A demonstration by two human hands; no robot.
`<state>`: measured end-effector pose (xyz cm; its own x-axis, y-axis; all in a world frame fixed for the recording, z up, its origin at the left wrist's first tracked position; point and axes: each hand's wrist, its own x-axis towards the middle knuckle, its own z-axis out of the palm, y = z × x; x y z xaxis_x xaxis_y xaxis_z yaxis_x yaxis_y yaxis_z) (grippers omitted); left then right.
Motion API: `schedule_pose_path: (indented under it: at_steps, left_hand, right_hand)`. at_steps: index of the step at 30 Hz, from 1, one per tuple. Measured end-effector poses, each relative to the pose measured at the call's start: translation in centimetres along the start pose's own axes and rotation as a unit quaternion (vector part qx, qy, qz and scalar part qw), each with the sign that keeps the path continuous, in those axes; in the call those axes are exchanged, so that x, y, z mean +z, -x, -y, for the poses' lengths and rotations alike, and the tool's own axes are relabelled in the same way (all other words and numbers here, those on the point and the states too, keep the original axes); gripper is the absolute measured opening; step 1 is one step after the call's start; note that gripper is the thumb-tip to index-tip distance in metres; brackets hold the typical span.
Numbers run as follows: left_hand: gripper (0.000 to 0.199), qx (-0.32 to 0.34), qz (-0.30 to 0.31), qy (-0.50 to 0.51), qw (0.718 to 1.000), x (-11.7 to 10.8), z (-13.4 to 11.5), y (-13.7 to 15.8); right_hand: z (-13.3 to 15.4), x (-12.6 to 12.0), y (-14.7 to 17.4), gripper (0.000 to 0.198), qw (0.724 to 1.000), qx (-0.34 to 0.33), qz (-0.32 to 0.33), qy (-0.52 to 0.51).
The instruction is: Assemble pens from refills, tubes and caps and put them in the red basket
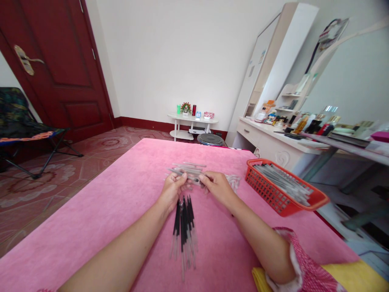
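My left hand [172, 190] and my right hand [218, 185] are close together over the pink cloth, thumbs and fingers pinched. In the left fingers is a slim grey pen barrel [191, 177], blurred. Near the right fingertips a small dark piece shows, too smeared to name. Several similar grey barrels [194, 164] lie just beyond the hands. Below them, a fanned bundle of pen refills [183, 221], black with clear ends, points toward me. A heap of small whitish clear pieces [233, 182], perhaps pen caps, sits right of my right hand.
An orange-red plastic basket [264, 195] full of grey barrels stands at the table's right. Yellow cloth [349, 273] lies at the near right corner. A dressing table [258, 136] with bottles is beyond; a folding chair [27, 125] is left.
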<state>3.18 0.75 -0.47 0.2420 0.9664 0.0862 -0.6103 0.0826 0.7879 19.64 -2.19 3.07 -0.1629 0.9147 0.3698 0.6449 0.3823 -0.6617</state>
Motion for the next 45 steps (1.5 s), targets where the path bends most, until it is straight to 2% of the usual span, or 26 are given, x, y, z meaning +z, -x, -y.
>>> schedule_pose_path:
  at_steps: [2, 7, 11, 16, 21, 26, 32, 36, 40, 42, 45]
  left_hand:
    - [0.026, 0.0, -0.002, 0.01, 1.0, -0.3, 0.1, -0.2]
    - [0.032, -0.012, 0.022, 0.022, 0.999, -0.5, 0.0, -0.3]
    - [0.034, -0.02, 0.034, 0.043, 0.998, 0.0, -0.4, 0.0]
    - [0.037, 0.009, 0.03, 0.011, 0.999, 0.1, -0.5, 0.1]
    - [0.038, 0.035, 0.024, -0.057, 0.997, -0.1, 0.0, -0.1]
    - [0.038, 0.068, -0.005, -0.086, 0.994, -0.5, 0.2, -0.3]
    - [0.036, 0.108, -0.058, -0.088, 0.988, -0.9, 0.1, -0.6]
    - [0.035, 0.112, -0.07, -0.089, 0.987, -0.9, 0.0, -0.6]
    - [0.036, 0.102, -0.076, -0.082, 0.988, -0.7, -0.2, -0.5]
    - [0.036, 0.1, -0.08, -0.08, 0.989, -0.6, -0.3, -0.4]
    - [0.036, 0.101, -0.078, -0.083, 0.988, -0.5, -0.4, -0.3]
  right_hand:
    - [-0.4, -0.5, -0.1, 0.031, 0.999, 0.013, -0.011, 0.049]
    - [-1.7, -1.8, -0.4, 0.011, 0.978, 0.075, -0.051, 0.19]
    - [-2.9, -2.8, -0.4, 0.015, 0.963, 0.117, -0.046, 0.236]
    - [-4.0, -3.0, -0.3, 0.027, 0.954, 0.125, -0.004, 0.274]
    - [-4.7, -2.6, -0.1, 0.028, 0.953, 0.099, 0.016, 0.287]
    - [-4.9, -2.6, -0.1, 0.025, 0.952, 0.087, -0.021, 0.293]
    - [-2.9, -1.1, 0.2, 0.019, 0.969, -0.039, 0.025, 0.241]
    - [-1.6, -0.2, 0.4, 0.02, 0.963, -0.061, 0.051, 0.258]
    - [-2.3, -2.1, 0.1, 0.023, 0.946, 0.027, 0.029, 0.322]
    - [-3.3, -3.9, -0.2, 0.025, 0.923, 0.101, 0.017, 0.371]
    - [-4.7, -6.4, -0.3, 0.024, 0.888, 0.197, 0.033, 0.413]
